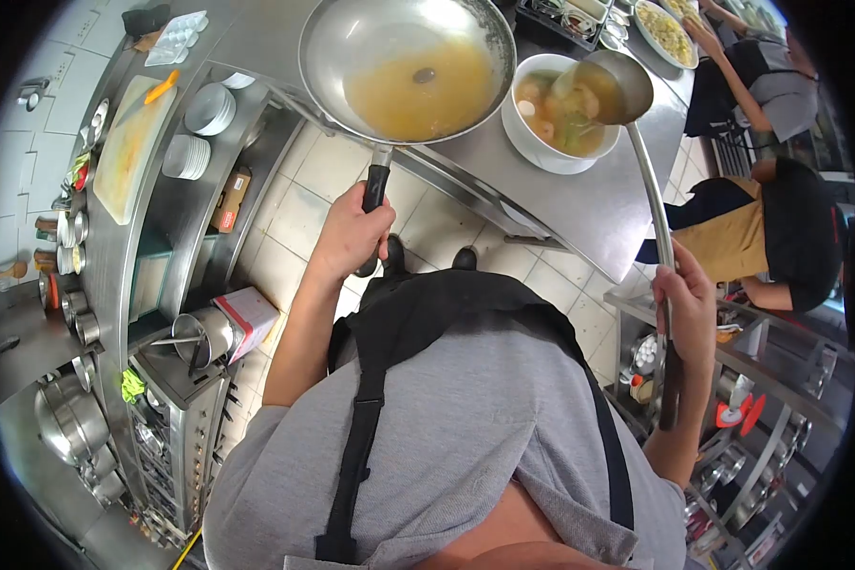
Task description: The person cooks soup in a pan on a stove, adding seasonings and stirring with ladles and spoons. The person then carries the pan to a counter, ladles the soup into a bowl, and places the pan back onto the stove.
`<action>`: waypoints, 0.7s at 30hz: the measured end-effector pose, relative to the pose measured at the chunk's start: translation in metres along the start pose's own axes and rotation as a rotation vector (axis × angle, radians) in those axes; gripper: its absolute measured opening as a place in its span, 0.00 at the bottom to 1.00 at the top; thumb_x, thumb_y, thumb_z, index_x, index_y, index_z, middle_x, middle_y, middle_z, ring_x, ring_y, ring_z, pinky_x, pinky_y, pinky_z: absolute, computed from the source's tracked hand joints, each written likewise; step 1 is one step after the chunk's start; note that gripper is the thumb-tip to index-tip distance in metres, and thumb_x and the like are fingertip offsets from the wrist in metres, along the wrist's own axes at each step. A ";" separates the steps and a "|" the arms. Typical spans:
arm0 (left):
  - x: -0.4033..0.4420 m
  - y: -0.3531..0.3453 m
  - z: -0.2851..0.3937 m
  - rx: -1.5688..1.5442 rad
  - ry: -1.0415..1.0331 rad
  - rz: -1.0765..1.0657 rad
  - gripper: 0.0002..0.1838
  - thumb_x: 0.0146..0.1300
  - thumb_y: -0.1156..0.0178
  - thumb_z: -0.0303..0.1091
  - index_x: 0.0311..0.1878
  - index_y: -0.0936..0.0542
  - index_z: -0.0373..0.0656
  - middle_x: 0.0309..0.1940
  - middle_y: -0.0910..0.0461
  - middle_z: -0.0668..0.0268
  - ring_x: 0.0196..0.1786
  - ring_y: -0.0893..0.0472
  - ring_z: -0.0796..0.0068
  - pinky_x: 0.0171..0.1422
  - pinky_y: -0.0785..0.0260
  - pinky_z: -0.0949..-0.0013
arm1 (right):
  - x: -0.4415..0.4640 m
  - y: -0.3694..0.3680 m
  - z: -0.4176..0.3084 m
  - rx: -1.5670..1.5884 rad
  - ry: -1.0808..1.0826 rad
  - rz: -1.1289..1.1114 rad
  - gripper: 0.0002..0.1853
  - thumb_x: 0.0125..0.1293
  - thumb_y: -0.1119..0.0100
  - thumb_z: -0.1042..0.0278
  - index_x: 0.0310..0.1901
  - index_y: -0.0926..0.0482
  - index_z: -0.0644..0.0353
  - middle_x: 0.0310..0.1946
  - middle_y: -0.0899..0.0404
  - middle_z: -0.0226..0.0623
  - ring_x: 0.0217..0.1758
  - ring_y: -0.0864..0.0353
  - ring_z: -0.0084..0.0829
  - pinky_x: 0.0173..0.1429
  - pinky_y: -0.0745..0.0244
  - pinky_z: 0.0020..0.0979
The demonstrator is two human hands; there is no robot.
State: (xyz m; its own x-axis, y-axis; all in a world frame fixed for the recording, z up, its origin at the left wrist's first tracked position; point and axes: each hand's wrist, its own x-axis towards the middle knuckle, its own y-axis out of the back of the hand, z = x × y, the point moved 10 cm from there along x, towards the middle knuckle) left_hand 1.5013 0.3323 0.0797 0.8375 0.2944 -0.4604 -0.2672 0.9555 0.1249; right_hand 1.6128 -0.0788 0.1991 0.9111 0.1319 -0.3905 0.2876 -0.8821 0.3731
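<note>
My left hand (353, 231) is wrapped round the black handle of a wide steel pan (328, 57). Yellow-brown liquid with a small dark piece covers part of the pan's bottom. On the right, my right hand (686, 299) grips the long handle of a metal ladle (620, 85). The ladle's bowl is over the right part of a white bowl (553, 163), which holds broth with green and pale pieces. That bowl stands on the steel counter (579, 209), just right of the pan.
Two co-workers (769, 85) (798, 233) are at the right. An oval dish of food (665, 35) and a black container tray (562, 21) are at the back. Leftward, a counter carries a cutting board (135, 152) with an orange-handled knife (161, 87); stacked plates (188, 158) sit below.
</note>
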 end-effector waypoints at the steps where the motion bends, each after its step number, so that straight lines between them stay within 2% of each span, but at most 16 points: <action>1: 0.000 0.000 0.000 0.000 -0.001 0.002 0.07 0.59 0.43 0.30 0.35 0.30 0.39 0.18 0.28 0.68 0.15 0.26 0.77 0.22 0.34 0.72 | -0.003 -0.001 0.001 -0.013 -0.036 -0.033 0.23 0.69 0.45 0.71 0.65 0.29 0.67 0.25 0.27 0.25 0.17 0.34 0.14 0.19 0.39 0.19; 2: 0.000 0.000 0.000 0.006 -0.003 0.004 0.07 0.59 0.43 0.30 0.35 0.30 0.39 0.19 0.28 0.68 0.15 0.27 0.77 0.22 0.34 0.72 | -0.004 -0.003 0.008 -0.012 -0.034 -0.035 0.23 0.69 0.45 0.71 0.65 0.29 0.67 0.25 0.27 0.25 0.17 0.34 0.14 0.19 0.39 0.19; 4: -0.001 0.001 0.000 0.012 -0.006 0.010 0.07 0.59 0.43 0.30 0.35 0.30 0.39 0.19 0.28 0.68 0.15 0.27 0.77 0.22 0.34 0.72 | -0.008 0.000 -0.002 -0.352 0.252 0.106 0.25 0.69 0.44 0.71 0.66 0.30 0.65 0.26 0.25 0.28 0.21 0.31 0.18 0.27 0.33 0.24; 5: -0.001 0.000 0.000 0.000 -0.007 0.011 0.07 0.59 0.44 0.31 0.35 0.29 0.39 0.18 0.27 0.68 0.15 0.27 0.78 0.22 0.34 0.72 | -0.019 -0.007 -0.021 -0.655 0.231 0.181 0.26 0.68 0.43 0.71 0.67 0.31 0.61 0.26 0.24 0.35 0.25 0.28 0.25 0.34 0.30 0.28; 6: -0.002 0.001 0.000 -0.013 -0.009 0.014 0.06 0.58 0.45 0.31 0.35 0.29 0.39 0.18 0.26 0.68 0.15 0.27 0.78 0.23 0.34 0.71 | -0.021 -0.016 -0.022 -0.653 0.237 0.177 0.26 0.68 0.43 0.71 0.67 0.31 0.61 0.26 0.24 0.35 0.25 0.28 0.25 0.34 0.30 0.28; 8: -0.002 0.002 -0.001 -0.010 -0.010 0.024 0.07 0.58 0.45 0.31 0.35 0.29 0.39 0.18 0.27 0.68 0.15 0.27 0.78 0.23 0.34 0.71 | -0.024 -0.025 -0.032 -0.730 0.348 0.265 0.26 0.67 0.42 0.71 0.67 0.30 0.57 0.26 0.24 0.43 0.25 0.25 0.31 0.35 0.28 0.32; 9: -0.003 0.002 -0.002 -0.003 -0.008 0.025 0.07 0.58 0.45 0.30 0.35 0.30 0.38 0.18 0.27 0.68 0.15 0.27 0.78 0.23 0.34 0.71 | -0.027 -0.035 -0.040 -0.685 0.438 0.262 0.27 0.67 0.42 0.71 0.68 0.31 0.58 0.28 0.21 0.46 0.27 0.21 0.36 0.36 0.26 0.35; 12: -0.006 0.005 -0.001 0.055 -0.013 0.040 0.07 0.59 0.45 0.30 0.35 0.30 0.38 0.18 0.27 0.67 0.16 0.26 0.78 0.23 0.34 0.71 | -0.016 -0.071 -0.049 -0.668 0.387 0.133 0.27 0.67 0.43 0.71 0.68 0.31 0.58 0.33 0.18 0.48 0.29 0.17 0.39 0.37 0.24 0.36; 13: -0.006 0.005 -0.001 0.058 -0.014 0.039 0.07 0.59 0.45 0.30 0.35 0.30 0.38 0.18 0.27 0.67 0.16 0.26 0.78 0.23 0.34 0.71 | -0.016 -0.085 -0.061 -0.702 0.549 0.159 0.26 0.66 0.43 0.71 0.66 0.30 0.59 0.37 0.17 0.48 0.32 0.16 0.44 0.38 0.23 0.38; 14: -0.007 0.006 -0.003 0.036 -0.013 0.043 0.07 0.59 0.45 0.30 0.35 0.30 0.38 0.18 0.27 0.67 0.16 0.26 0.78 0.23 0.34 0.71 | -0.007 -0.096 -0.061 -0.699 0.548 0.161 0.26 0.66 0.43 0.71 0.66 0.30 0.59 0.37 0.17 0.48 0.32 0.16 0.44 0.38 0.23 0.38; 16: -0.009 0.007 -0.004 0.016 -0.014 0.048 0.06 0.59 0.45 0.30 0.35 0.30 0.38 0.19 0.27 0.67 0.16 0.26 0.78 0.23 0.33 0.71 | 0.001 -0.124 -0.070 -0.799 0.714 0.133 0.24 0.66 0.43 0.70 0.64 0.28 0.60 0.38 0.18 0.49 0.32 0.17 0.48 0.37 0.23 0.40; 17: -0.010 0.008 -0.004 0.014 -0.012 0.049 0.06 0.58 0.45 0.30 0.35 0.30 0.38 0.19 0.27 0.67 0.16 0.26 0.78 0.23 0.33 0.71 | 0.007 -0.132 -0.066 -0.770 0.716 0.078 0.22 0.66 0.43 0.70 0.61 0.27 0.61 0.35 0.19 0.51 0.33 0.18 0.51 0.36 0.24 0.41; 18: -0.011 0.010 -0.003 0.011 -0.012 0.055 0.06 0.58 0.45 0.30 0.35 0.30 0.38 0.19 0.27 0.67 0.16 0.26 0.78 0.23 0.33 0.71 | 0.008 -0.133 -0.063 -0.766 0.722 0.076 0.22 0.66 0.43 0.70 0.61 0.27 0.61 0.35 0.19 0.51 0.33 0.18 0.51 0.36 0.24 0.41; 20: -0.012 0.012 -0.002 0.017 -0.015 0.065 0.06 0.58 0.45 0.30 0.34 0.30 0.38 0.19 0.27 0.67 0.16 0.26 0.77 0.23 0.33 0.71 | 0.008 -0.146 -0.051 -0.516 0.655 -0.165 0.22 0.67 0.45 0.70 0.63 0.27 0.62 0.27 0.21 0.45 0.23 0.20 0.42 0.28 0.27 0.36; 21: -0.014 0.012 -0.003 0.019 -0.017 0.067 0.06 0.58 0.45 0.30 0.34 0.30 0.38 0.19 0.27 0.67 0.16 0.26 0.77 0.23 0.33 0.71 | 0.005 -0.144 -0.058 -0.514 0.655 -0.174 0.22 0.67 0.45 0.70 0.63 0.27 0.62 0.27 0.21 0.45 0.23 0.20 0.42 0.28 0.27 0.36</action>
State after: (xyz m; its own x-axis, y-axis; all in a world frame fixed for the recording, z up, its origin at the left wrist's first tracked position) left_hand 1.4849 0.3398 0.0845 0.8258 0.3579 -0.4358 -0.3139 0.9337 0.1720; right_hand 1.5928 0.0755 0.1923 0.7833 0.6210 0.0291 0.3932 -0.5311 0.7506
